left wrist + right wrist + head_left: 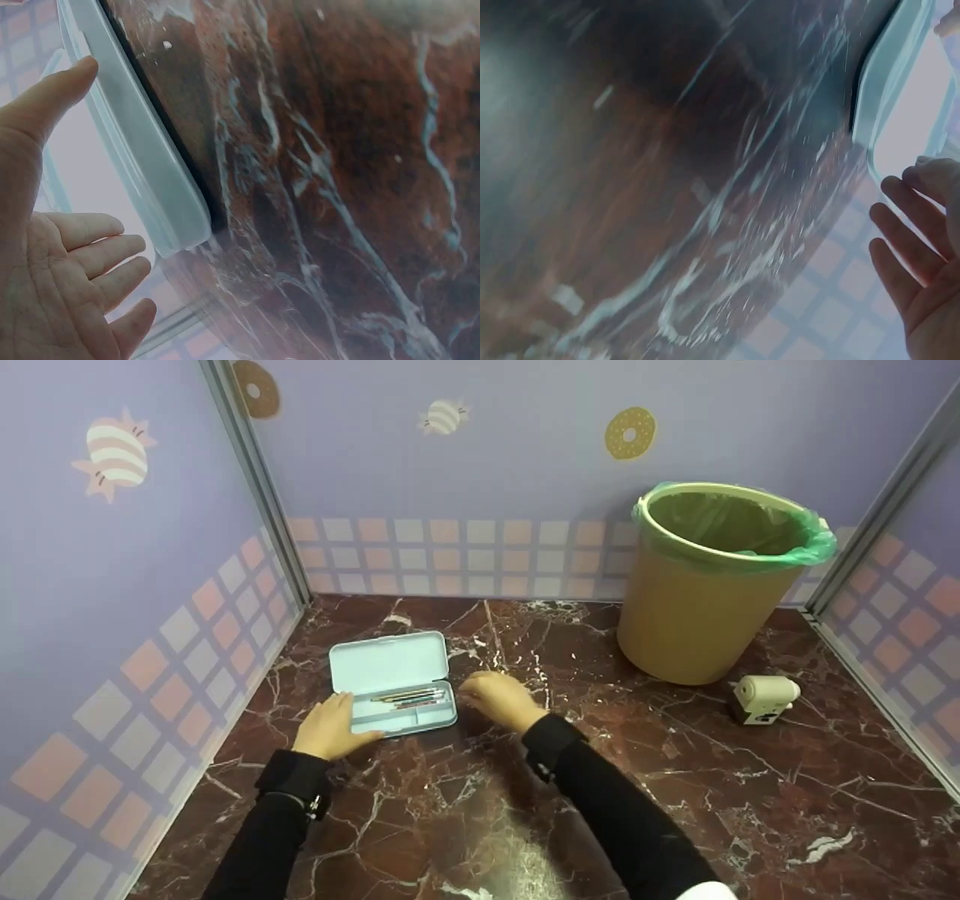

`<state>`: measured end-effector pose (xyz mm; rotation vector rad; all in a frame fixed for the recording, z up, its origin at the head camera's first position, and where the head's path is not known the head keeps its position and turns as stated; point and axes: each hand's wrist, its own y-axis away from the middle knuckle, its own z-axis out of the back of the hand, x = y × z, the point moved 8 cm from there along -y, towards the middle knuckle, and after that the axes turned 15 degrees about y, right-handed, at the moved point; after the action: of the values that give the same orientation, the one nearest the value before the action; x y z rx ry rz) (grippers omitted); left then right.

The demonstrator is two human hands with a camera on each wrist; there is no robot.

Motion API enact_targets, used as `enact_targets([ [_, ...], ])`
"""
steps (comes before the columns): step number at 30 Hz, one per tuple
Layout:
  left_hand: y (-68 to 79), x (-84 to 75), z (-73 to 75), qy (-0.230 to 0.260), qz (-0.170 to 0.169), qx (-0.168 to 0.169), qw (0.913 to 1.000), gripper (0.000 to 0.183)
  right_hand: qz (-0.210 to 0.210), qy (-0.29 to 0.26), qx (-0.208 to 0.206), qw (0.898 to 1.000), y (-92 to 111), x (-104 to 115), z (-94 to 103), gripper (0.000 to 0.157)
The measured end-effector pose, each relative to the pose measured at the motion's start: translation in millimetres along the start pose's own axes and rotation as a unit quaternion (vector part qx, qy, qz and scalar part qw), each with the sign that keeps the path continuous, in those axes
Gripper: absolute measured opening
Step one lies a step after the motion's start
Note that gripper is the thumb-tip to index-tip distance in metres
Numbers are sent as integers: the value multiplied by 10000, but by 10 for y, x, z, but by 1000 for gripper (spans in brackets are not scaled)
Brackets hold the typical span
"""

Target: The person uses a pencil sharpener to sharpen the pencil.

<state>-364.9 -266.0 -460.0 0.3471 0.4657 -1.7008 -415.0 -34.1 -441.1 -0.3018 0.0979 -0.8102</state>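
Observation:
A pale blue pencil case (389, 663) lies on the dark red marble table with its lid folded back. Several pencils (409, 697) lie in its tray beside a small divided section. My left hand (328, 729) is at the case's left front corner, thumb along the front edge and fingers by the left side; in the left wrist view its fingers are extended. Just right of the case is my right hand (501, 699), fingers loosely bent and apart from the pencils. The right wrist view shows nothing between these fingers.
A tan trash bin (675, 615) with a green liner stands at the back right. In front of it on the right sits a small cream pencil sharpener (766, 697). White scraps (541, 667) lie between the case and the bin. Patterned panels (495, 457) enclose the back and sides.

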Motion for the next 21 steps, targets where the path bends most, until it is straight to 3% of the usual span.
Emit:
enact_targets([
  [6,-30,45,-25,61,-57,-26,10000,86,114,419,-115,9990,-139,159,-128,11],
  [21,-25,47,-30,340,4,90,9994,89,81,1117,-63,9937,-314,214,-290,11],
])
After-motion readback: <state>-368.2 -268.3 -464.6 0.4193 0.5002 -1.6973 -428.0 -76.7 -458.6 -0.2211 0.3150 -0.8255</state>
